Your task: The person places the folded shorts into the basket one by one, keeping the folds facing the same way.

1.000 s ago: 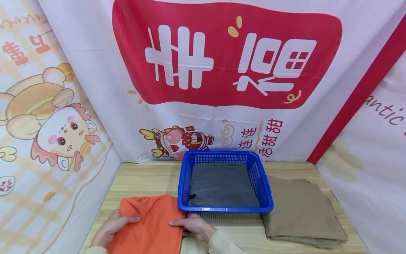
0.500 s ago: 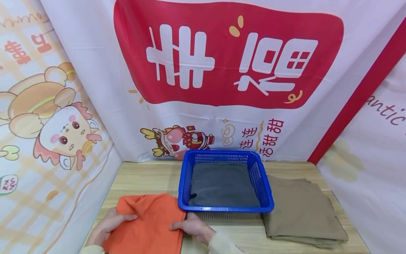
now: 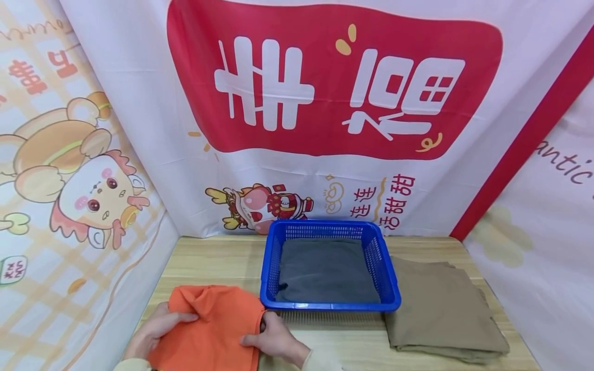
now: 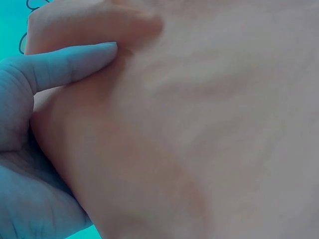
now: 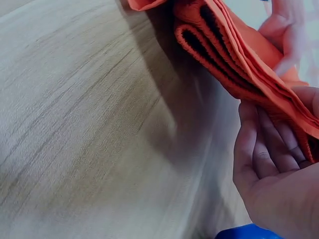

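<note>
Both the folded orange cloth and the right hand had shifted slightly left. That hand pinched the cloth's right edge, the left hand its opposite edge, holding it above the worktop beside the blue basket.

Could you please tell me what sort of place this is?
Probably an indoor booth set up for tabletop work: printed hangings line the back and sides of a wood-grain table bearing a blue plastic basket.
</note>
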`<state>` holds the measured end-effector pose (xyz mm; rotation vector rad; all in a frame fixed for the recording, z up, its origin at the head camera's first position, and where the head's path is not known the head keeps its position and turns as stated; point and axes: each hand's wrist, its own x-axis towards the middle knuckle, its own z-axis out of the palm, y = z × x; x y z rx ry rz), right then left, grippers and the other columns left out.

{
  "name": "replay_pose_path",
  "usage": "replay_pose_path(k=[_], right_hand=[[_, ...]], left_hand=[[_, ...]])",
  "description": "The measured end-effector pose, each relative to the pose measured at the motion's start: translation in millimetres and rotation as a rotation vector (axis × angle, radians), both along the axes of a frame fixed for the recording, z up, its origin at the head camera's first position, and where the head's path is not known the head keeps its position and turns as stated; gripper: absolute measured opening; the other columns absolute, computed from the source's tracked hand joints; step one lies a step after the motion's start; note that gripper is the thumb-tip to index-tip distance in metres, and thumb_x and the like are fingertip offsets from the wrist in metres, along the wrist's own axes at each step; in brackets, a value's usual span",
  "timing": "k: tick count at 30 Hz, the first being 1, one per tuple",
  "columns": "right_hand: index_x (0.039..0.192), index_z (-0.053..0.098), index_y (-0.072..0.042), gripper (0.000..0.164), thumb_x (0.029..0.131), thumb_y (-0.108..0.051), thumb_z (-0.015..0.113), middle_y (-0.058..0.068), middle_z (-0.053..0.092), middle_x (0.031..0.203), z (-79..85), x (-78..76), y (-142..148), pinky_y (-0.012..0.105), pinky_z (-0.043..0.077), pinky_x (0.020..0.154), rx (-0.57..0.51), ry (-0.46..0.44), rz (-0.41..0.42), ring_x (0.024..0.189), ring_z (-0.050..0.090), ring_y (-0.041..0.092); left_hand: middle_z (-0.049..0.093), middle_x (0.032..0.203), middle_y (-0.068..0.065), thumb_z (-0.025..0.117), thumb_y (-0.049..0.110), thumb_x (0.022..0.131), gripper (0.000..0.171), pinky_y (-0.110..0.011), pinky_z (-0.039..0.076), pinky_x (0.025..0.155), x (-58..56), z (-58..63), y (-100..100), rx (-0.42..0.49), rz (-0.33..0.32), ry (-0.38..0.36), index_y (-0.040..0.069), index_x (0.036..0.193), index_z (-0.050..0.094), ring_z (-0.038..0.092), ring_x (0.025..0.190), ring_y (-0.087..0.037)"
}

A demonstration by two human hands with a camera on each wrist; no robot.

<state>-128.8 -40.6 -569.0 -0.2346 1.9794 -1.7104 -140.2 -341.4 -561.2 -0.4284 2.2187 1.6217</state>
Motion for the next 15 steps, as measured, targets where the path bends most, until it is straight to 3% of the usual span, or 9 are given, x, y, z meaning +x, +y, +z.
replay_pose_path(k=[7, 10, 15], right_hand=[[0.116, 0.059, -0.018, 0.05, 0.072, -0.028, 0.081, -0.009, 0.064, 0.102, 13.5, 5.1, -2, 0.026, 0.051, 0.074, 0.089, 0.079, 0.032, 0.088, 0.06, 0.003], [0.116, 0.059, -0.02, 0.048, 0.073, -0.027, 0.08, -0.011, 0.063, 0.102, 19.4, 6.8, -1, 0.025, 0.051, 0.072, 0.076, 0.09, 0.042, 0.088, 0.061, 0.002], [0.117, 0.058, -0.022, 0.048, 0.074, -0.025, 0.079, -0.011, 0.063, 0.101, 26.4, 9.3, 4, 0.024, 0.051, 0.07, 0.017, 0.107, 0.025, 0.087, 0.061, 0.003]], left_hand=[[0.066, 0.089, -0.007, 0.078, 0.015, 0.072, 0.034, -0.038, 0.05, 0.07, -2.7, 5.1, 0, -0.041, 0.04, 0.02, 0.001, 0.099, 0.063, 0.062, 0.082, -0.023], [0.067, 0.091, -0.007, 0.077, 0.015, 0.073, 0.033, -0.038, 0.051, 0.071, -4.2, 10.3, -1, -0.008, 0.04, 0.025, 0.002, 0.1, 0.064, 0.062, 0.083, -0.023], [0.067, 0.098, -0.006, 0.073, 0.015, 0.079, 0.032, -0.041, 0.051, 0.074, -6.6, 21.9, -2, 0.097, -0.02, 0.03, 0.004, 0.107, 0.064, 0.063, 0.087, -0.025]])
